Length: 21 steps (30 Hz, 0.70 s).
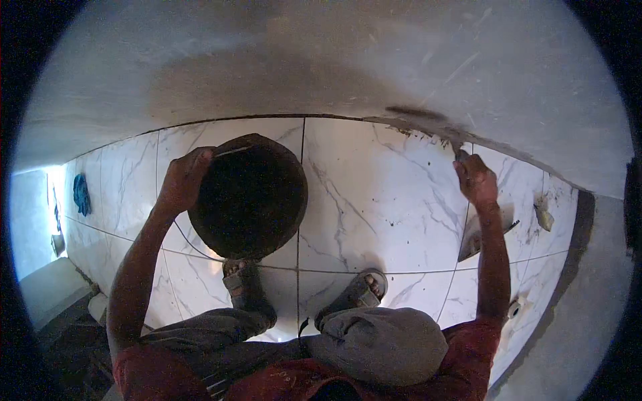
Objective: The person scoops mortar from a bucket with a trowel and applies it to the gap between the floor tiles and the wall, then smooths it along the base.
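Note:
My left hand is closed at the upper left rim of a large dark round tub on the floor. A thin pale strip crosses the rim beside its fingers; I cannot make out what it is. The tub's inside is too dark to read. My right hand grips a small scraper, its handle mostly hidden in the fist. The scraper's tip is at the joint where the grey wall meets the tiled floor. Wet-looking dark mortar is smeared along that joint.
A flat metal trowel lies by my right forearm. Farther right are a yellowish scrap and a small roll. A teal cloth is on the floor at far left. My sandalled feet stand below the tub. Crumbs dot the tiles.

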{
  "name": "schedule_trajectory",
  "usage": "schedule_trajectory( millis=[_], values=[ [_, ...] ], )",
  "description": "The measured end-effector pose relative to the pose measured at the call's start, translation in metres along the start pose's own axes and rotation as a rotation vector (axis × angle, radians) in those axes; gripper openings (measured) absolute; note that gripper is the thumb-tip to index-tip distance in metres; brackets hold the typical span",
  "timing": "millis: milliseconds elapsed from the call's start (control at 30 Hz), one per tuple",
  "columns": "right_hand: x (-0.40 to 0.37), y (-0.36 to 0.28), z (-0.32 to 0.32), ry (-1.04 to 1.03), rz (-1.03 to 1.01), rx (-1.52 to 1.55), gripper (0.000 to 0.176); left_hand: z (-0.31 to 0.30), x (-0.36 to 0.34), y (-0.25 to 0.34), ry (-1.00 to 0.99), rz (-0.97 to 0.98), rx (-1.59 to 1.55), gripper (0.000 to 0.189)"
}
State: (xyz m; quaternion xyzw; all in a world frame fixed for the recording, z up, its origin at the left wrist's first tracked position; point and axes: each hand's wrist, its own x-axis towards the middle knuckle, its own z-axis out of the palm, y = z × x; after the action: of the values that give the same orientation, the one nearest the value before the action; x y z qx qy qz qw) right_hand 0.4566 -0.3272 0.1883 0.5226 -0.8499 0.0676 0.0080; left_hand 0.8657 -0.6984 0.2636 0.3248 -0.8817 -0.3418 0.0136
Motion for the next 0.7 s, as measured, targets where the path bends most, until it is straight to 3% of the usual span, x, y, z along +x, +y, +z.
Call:
schedule_trajectory(
  millis=[33, 100, 200, 300, 333, 467, 667, 700],
  values=[
    [-0.001, -0.001, 0.01, 0.007, -0.033, 0.015, 0.027, 0.0, 0.001, 0.0, -0.006, 0.009, 0.041, 0.05],
    [0.009, -0.026, 0.019, -0.173, 0.063, -0.05, 0.023, 0.0, 0.004, 0.001, -0.026, 0.021, 0.052, 0.051],
    [0.025, -0.045, 0.047, -0.187, -0.009, -0.151, 0.027, 0.004, 0.007, 0.006, -0.05, 0.023, 0.05, 0.052],
    [0.047, -0.044, 0.032, -0.192, 0.072, -0.14, 0.029, 0.011, 0.01, 0.001, -0.045, 0.091, 0.071, 0.052],
    [0.045, -0.036, 0.028, -0.052, -0.063, -0.192, 0.028, 0.012, 0.011, -0.002, -0.039, 0.166, 0.102, 0.052],
    [0.019, -0.029, -0.012, 0.026, -0.018, -0.038, 0.022, 0.011, 0.009, 0.005, -0.058, 0.048, 0.076, 0.052],
    [-0.018, -0.026, 0.044, -0.145, -0.007, -0.037, 0.023, 0.011, 0.012, 0.006, -0.05, 0.101, 0.059, 0.05],
    [-0.02, -0.032, 0.049, -0.157, -0.001, -0.021, 0.023, 0.012, 0.014, 0.003, -0.038, 0.205, 0.147, 0.049]
  ],
)
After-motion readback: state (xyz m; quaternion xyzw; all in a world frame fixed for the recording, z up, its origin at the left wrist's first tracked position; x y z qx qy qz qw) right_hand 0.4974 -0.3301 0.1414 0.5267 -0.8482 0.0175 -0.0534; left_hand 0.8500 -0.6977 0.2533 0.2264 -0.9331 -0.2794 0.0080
